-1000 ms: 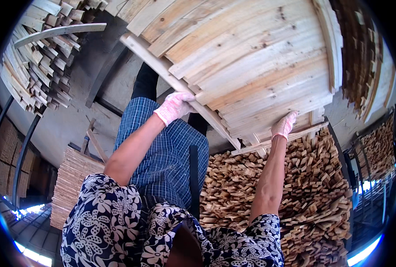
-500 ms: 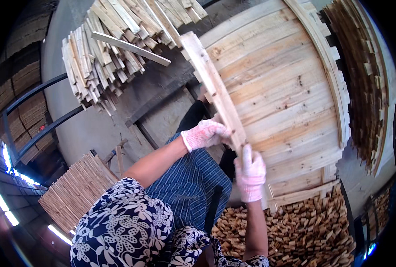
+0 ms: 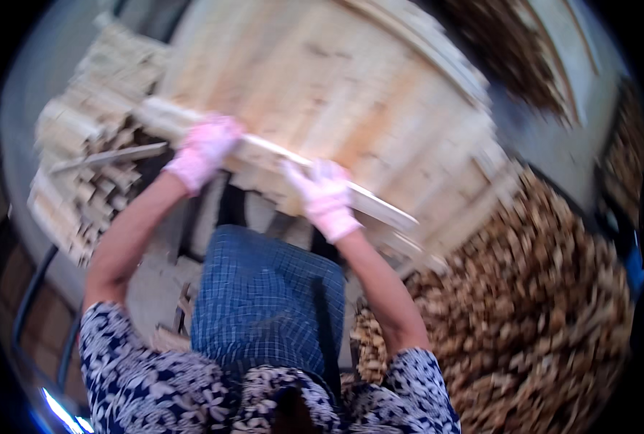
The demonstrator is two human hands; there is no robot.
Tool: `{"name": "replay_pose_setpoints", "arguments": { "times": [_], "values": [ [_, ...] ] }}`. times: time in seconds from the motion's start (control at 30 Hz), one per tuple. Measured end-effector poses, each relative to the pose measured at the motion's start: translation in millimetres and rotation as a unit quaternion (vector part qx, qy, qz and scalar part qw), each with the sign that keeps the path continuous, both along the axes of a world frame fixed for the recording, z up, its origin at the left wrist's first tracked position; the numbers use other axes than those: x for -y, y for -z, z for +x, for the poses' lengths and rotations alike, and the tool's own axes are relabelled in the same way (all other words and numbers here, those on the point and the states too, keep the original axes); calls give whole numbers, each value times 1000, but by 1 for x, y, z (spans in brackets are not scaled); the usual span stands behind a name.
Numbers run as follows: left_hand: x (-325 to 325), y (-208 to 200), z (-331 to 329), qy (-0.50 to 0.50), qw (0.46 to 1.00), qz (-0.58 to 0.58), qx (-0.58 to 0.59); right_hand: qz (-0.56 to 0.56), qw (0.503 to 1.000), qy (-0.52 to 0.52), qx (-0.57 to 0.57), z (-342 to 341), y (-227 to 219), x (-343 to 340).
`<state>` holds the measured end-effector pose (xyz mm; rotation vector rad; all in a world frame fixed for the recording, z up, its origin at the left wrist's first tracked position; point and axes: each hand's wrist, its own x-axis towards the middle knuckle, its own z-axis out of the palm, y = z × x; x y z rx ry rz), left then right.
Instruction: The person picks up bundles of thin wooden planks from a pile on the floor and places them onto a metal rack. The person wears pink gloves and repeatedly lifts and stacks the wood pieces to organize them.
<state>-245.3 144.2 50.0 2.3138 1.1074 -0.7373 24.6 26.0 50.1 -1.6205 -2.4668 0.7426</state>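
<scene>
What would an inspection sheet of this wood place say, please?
Surface: panel of pale planks, blurred
Job's things: long wooden strip along the panel's near edge
Clutter: loose slat across the pale boards on the left
Hands: pink-white gloves; left hand grips the strip; right hand touches it, grip unclear
Cables: nothing seen
Surroundings: big pile of wood pieces at lower right

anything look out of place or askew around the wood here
Yes: on the left, one narrow board slants across the pile of planks, lying at an angle to the rest, so it looks askew. Nothing else stands out, though the picture is blurred.
</scene>
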Motion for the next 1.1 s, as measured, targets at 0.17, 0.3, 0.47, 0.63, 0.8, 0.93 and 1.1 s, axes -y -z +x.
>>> {"name": "replay_pose_setpoints", "arguments": {
  "times": [0.17, 0.3, 0.47, 0.63, 0.8, 0.93, 1.1],
  "values": [
    [19, 20, -7, 23, 985, 70, -154, 79, 968, 238, -14, 133, -9, 18],
    [22, 22, -1, 5, 973, 74, -219, -92, 771, 591, 219, 291, 0, 88],
    [32, 13, 1, -42, 983, 130, -124, -168, 757, 616, 138, 333, 56, 136],
    [10, -23, 14, -102, 979, 176, -29, -58, 845, 505, -164, 236, -23, 55],
    [27, 39, -2, -97, 978, 144, -113, -101, 825, 450, -328, 111, -50, -45],
    [38, 55, 11, -91, 978, 154, -110, -146, 908, 392, 20, 22, -10, -69],
    [22, 33, 23, -143, 980, 134, -19, -44, 921, 328, 206, 18, -6, -70]
  ]
}}
